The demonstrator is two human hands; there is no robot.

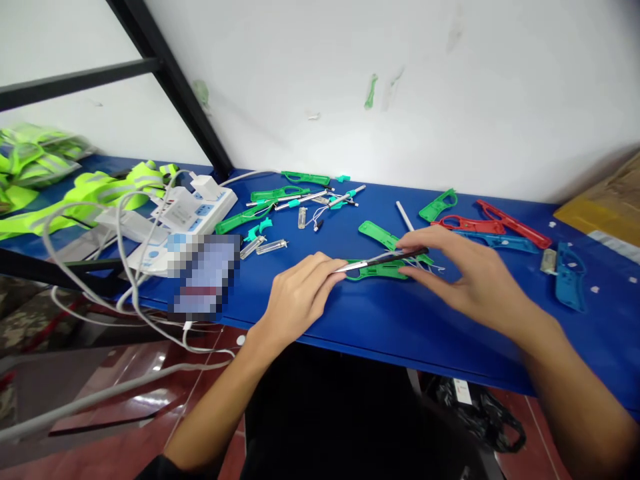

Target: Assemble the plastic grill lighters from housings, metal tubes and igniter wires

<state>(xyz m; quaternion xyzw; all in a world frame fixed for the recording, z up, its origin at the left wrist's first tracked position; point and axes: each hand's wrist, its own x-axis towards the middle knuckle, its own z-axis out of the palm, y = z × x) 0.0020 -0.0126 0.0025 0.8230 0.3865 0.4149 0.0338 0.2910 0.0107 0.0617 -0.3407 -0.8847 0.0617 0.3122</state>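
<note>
Black-and-silver stick [387, 257] lies slantwise between my hands, over the blue table [375, 310], in the one view I have, from my head. My left hand [299, 293] pinches the silver end firmly between thumb and fingers. My right hand [470, 283] curves about the black end, with a visible gap between thumb and forefinger; I cannot tell whether it truly grips. Under the stick is a green shell [383, 270], with a second green piece [377, 232] just beyond, and thin wires [434, 269] stick out past my right thumb.

As I judge it, the black end could swing or slip if my right hand holds loosely, since my left has only the other end. The wires could catch on my right fingers and be tugged loose if I lift carelessly. Pressing down unevenly might make the shell skid on the table, which looks smooth. My right knuckles could also knock the white rod [404, 217] near them and send it rolling.
</note>
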